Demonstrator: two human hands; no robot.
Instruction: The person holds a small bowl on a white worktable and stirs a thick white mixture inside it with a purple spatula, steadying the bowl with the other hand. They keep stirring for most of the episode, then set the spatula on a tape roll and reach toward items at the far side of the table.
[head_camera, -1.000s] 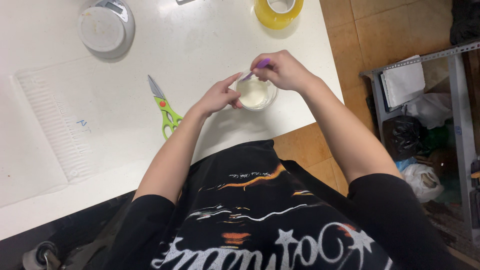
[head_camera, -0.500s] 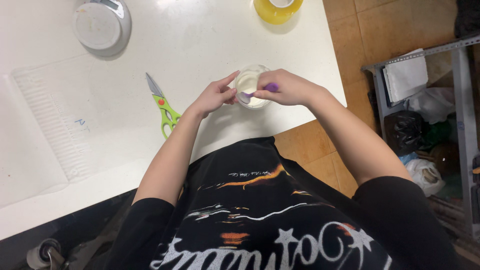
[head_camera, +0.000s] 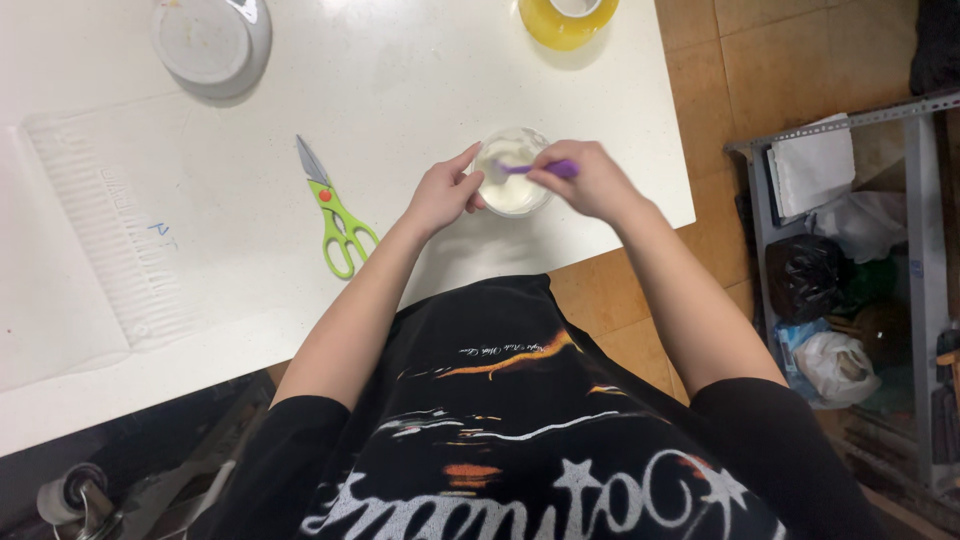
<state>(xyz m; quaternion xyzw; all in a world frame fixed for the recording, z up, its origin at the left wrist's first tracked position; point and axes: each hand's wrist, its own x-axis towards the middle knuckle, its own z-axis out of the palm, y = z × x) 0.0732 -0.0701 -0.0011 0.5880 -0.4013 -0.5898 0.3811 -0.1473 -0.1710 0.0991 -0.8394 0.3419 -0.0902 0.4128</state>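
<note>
My left hand (head_camera: 443, 194) holds the little clear cup (head_camera: 512, 172) at the 3 o'clock edge of the white surface (head_camera: 400, 90), my right hand (head_camera: 590, 180) pinches the purple spoon (head_camera: 530, 169) inside, and the white stuff looks partly mixed, so I think stirring is not finished.
</note>
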